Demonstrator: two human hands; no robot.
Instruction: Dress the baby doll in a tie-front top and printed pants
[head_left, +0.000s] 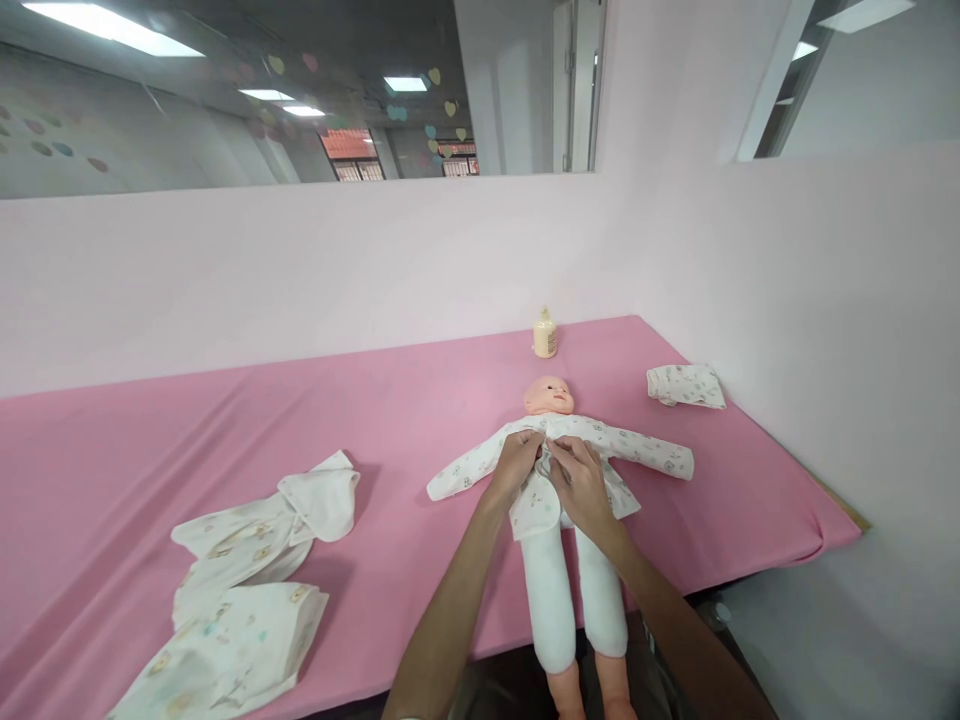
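Note:
A baby doll (pixel 550 393) lies on its back, its head toward the wall and its legs hanging over the table's near edge. It wears a white printed baby jacket (pixel 654 452) with both sleeves spread wide, and white leggings. At the jacket's front, my left hand (pixel 519 458) pinches the fabric near the chest. My right hand (pixel 583 482) pinches the same spot from the other side, the fingertips of both hands almost touching. Whatever fastening lies between the fingers is too small to make out.
A pink sheet (pixel 390 420) covers the table. A cream pump bottle (pixel 545 335) stands beyond the doll's head. Folded printed cloth (pixel 685 386) lies at the right edge, and crumpled white baby clothes (pixel 247 590) lie at the left. A pale wall (pixel 300 270) borders the back.

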